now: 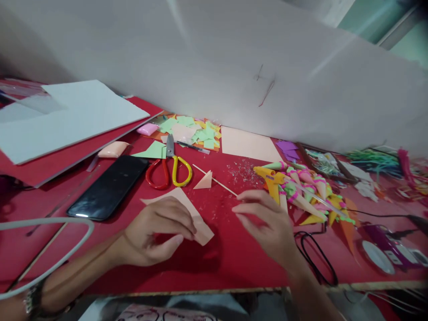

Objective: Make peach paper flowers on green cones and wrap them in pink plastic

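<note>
My left hand (158, 229) hovers over or rests on a peach paper piece (204, 231), fingers loosely curved and thumb apart; whether the fingertips touch the paper is hard to tell. My right hand (265, 220) is to the right, fingers stretched out and slightly apart. Its index fingertip meets the near end of a thin wooden stick (224, 186), without a visible grip. Against the stick lies a small peach paper triangle (204, 181). Scissors (170, 154) with one red and one yellow handle lie behind the left hand, blades pointing away.
A black phone (109, 189) lies at left, near white boards (73, 116). Green and yellow paper scraps (205, 133) and a peach sheet (249, 143) lie at the back. At right are a yellow glue gun (272, 178), decorated paper cones (302, 198), and a purple power strip (389, 245).
</note>
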Tool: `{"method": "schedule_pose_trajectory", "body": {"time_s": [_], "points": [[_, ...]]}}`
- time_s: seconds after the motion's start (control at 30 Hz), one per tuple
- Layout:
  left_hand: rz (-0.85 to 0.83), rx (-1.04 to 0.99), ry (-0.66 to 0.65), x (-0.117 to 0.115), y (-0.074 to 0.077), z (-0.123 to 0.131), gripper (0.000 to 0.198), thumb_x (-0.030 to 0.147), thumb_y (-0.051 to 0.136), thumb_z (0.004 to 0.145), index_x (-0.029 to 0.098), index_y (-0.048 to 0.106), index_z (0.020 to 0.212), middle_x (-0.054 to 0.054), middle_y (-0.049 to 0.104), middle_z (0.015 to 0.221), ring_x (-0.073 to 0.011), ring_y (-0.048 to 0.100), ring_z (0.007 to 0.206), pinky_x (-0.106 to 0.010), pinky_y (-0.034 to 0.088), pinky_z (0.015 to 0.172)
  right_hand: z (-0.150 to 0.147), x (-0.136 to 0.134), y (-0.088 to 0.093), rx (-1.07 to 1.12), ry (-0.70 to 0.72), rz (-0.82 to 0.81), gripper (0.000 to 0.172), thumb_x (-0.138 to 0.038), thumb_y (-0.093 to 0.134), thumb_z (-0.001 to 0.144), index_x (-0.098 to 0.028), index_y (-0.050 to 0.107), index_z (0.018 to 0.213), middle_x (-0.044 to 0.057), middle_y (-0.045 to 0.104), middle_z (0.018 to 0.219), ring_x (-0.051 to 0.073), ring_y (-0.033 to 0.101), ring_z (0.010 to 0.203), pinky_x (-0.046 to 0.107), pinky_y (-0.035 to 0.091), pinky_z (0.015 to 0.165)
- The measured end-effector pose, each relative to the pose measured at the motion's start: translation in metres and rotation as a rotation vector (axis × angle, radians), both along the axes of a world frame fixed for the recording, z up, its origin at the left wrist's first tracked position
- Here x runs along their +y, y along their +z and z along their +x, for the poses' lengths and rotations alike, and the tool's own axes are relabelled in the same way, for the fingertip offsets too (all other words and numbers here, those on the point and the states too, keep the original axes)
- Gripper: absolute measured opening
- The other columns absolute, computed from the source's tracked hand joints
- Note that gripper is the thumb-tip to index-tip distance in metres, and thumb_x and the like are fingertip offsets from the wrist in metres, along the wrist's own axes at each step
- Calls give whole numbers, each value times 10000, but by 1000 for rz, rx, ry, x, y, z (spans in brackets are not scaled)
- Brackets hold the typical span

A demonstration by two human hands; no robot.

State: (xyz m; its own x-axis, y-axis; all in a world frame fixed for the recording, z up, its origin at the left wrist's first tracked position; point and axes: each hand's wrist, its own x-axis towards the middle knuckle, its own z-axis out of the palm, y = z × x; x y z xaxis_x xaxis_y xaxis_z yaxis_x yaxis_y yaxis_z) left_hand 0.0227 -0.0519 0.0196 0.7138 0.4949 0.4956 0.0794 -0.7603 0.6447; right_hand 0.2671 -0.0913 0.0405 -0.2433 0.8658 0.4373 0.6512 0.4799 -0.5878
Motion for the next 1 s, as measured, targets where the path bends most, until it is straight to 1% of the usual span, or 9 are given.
{"method": "schedule_pose_trajectory", "body": {"time_s": [0.13, 0.27, 0.4, 0.53, 0.63, 0.7, 0.83, 0.93, 1.0], "points": [[-51, 68, -79, -6, -11, 2, 312, 116, 466, 736, 212, 600, 1001, -69, 666, 949, -168, 596, 896, -272, 456, 782, -7, -13, -25, -126, 111, -235, 265, -279, 542, 774, -255, 555, 1038, 54, 534, 1033, 185, 490, 976, 317, 417, 846], [-75, 83, -133, -10, -8, 1, 410, 98, 461, 720, 204, 526, 1111, -91, 627, 1056, -190, 563, 987, -303, 445, 821, -20, -17, -39, -223, 184, -277, 449, -384, 628, 693, -267, 516, 1112, 59, 487, 1138, 219, 424, 1046, 344, 397, 880], [-27, 86, -119, -13, -9, 3, 458, 101, 452, 697, 230, 509, 1133, -72, 631, 1039, -185, 567, 958, -317, 439, 816, -31, -18, -43, -292, 183, -181, 220, -276, 544, 779, -248, 591, 992, 64, 549, 1035, 197, 482, 891, 321, 429, 760], [180, 56, 174, -21, -12, 5, 434, 152, 461, 692, 276, 508, 1105, -41, 563, 1101, -210, 503, 1012, -372, 386, 881, -36, -16, -36, -59, 97, -193, 157, -189, 466, 818, -211, 622, 817, 50, 584, 835, 154, 523, 766, 267, 429, 669], [334, 64, 500, -25, -16, 7, 398, 156, 499, 699, 308, 488, 1067, -39, 448, 1154, -230, 455, 1041, -388, 372, 881, -33, -14, -33, 311, -146, -392, 120, -263, 516, 791, -197, 595, 727, 12, 565, 663, 131, 529, 621, 239, 420, 563], [356, 79, 588, -24, -19, 9, 437, 156, 516, 711, 315, 434, 1110, -51, 422, 1146, -241, 440, 1053, -390, 381, 874, -27, -12, -37, 558, -258, -557, 133, -312, 543, 766, -190, 578, 724, -16, 538, 575, 109, 491, 503, 226, 395, 486], [234, 171, 587, -7, -17, 10, 580, 276, 546, 742, 243, 277, 1255, -102, 339, 1246, -278, 346, 1157, -424, 335, 951, -11, -8, -48, 758, -274, -732, 148, -326, 548, 757, -182, 585, 758, -36, 519, 575, 77, 440, 461, 195, 350, 446], [15, 269, 546, 9, -11, 8, 660, 364, 514, 760, 185, 194, 1310, -119, 299, 1319, -278, 279, 1218, -433, 287, 990, -2, -6, -48, 677, -217, -769, 135, -294, 523, 772, -196, 607, 813, -24, 557, 639, 105, 507, 583, 204, 390, 532], [-118, 331, 461, 17, -9, 9, 656, 389, 521, 753, 198, 224, 1306, -102, 390, 1279, -258, 358, 1174, -402, 326, 957, 0, -3, -43, 570, -163, -745, 144, -268, 495, 783, -210, 617, 834, -20, 578, 681, 130, 534, 659, 222, 404, 583]]}}
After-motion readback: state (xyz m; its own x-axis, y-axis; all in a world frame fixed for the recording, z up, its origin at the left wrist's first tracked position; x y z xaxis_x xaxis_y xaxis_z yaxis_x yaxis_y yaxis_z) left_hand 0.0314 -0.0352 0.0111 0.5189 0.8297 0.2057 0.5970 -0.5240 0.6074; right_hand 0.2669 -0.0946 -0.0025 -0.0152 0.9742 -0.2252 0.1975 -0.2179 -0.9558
